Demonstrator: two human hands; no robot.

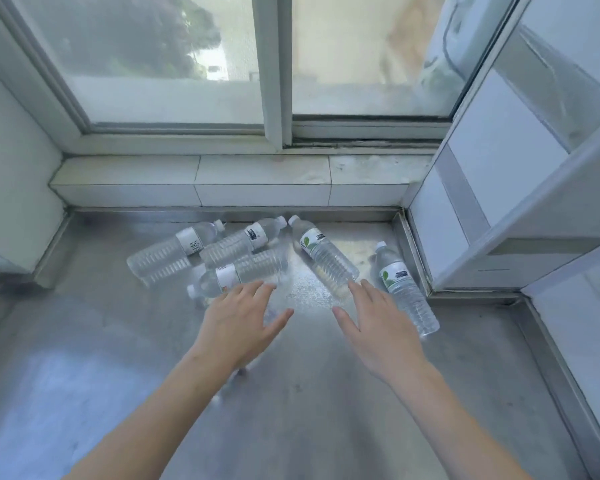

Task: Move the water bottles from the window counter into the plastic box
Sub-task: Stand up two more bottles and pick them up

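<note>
Several clear water bottles lie on their sides on the steel window counter [84, 341]. Three of them form a cluster at the left: one [167, 254], one [238, 242] and one [243, 273] nearest me. A green-labelled bottle [326, 256] lies in the middle, and another [406, 292] rests by the right wall. My left hand [239, 323] hovers open, fingertips just short of the nearest cluster bottle. Over to the right, my right hand [374, 327] is open too, its fingertips at the base of the middle green-labelled bottle. No plastic box is in view.
A tiled ledge [257, 181] and a sliding window [274, 81] run behind the bottles. White walls close the left side, and a white cabinet or panel [499, 185] stands on the right. A raised metal lip edges the counter.
</note>
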